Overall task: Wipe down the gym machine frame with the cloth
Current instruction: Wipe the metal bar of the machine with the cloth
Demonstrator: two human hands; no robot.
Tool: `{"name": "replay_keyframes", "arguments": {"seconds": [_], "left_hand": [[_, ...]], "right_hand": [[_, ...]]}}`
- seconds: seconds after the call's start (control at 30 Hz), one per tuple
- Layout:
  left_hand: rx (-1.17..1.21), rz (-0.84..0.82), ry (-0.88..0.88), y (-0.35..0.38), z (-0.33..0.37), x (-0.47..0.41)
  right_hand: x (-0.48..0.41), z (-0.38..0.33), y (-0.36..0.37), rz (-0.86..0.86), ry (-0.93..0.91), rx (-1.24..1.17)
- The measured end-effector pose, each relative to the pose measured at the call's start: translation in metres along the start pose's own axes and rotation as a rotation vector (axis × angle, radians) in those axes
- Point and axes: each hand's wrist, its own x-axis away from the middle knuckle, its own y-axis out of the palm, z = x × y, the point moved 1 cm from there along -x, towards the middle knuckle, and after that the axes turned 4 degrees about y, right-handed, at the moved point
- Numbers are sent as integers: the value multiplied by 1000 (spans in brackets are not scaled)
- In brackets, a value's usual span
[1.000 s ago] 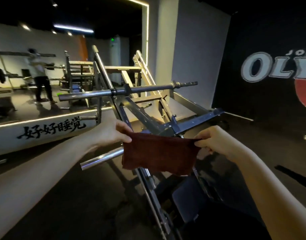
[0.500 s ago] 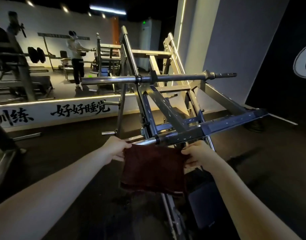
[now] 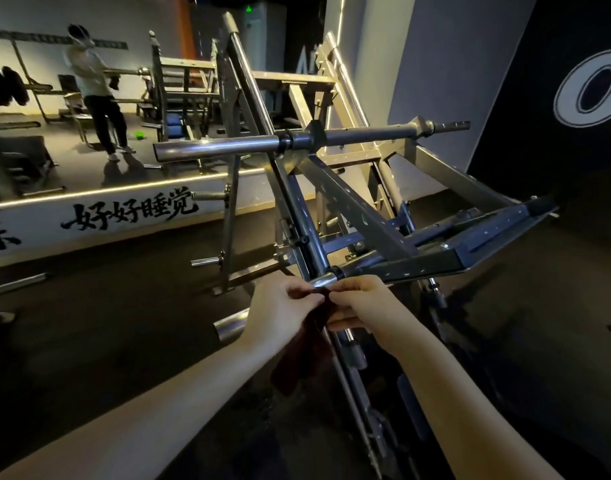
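Note:
A dark red cloth [image 3: 306, 355] hangs folded in front of me, its top edge pinched between both hands. My left hand [image 3: 280, 311] and my right hand [image 3: 361, 306] meet at the middle of the view, fingertips almost touching. They sit just under the chrome end of a bar [image 3: 323, 280] of the grey steel gym machine frame [image 3: 363, 220], whose slanted beams rise behind them. A long horizontal bar [image 3: 228, 148] crosses the frame higher up.
A person [image 3: 96, 95] stands at another machine on the raised lit platform at the back left. A chrome peg [image 3: 229, 325] juts out low beside my left wrist. Dark floor lies to the left; a black wall with a white logo stands at right.
My hands have come together, folding the spread cloth in half so it now hangs narrow. The view has moved closer to the frame.

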Motion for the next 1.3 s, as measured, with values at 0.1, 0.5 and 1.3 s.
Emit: {"name": "replay_keyframes", "arguments": {"seconds": [0.1, 0.5, 1.3], "left_hand": [[-8, -66, 93, -12, -9, -2], [359, -192, -214, -44, -47, -43], [483, -39, -349, 2, -70, -246]], "right_hand": [[-5, -5, 14, 17, -3, -69], [-46, -11, 13, -54, -112, -55], [-230, -41, -78, -295, -225, -265]]}}
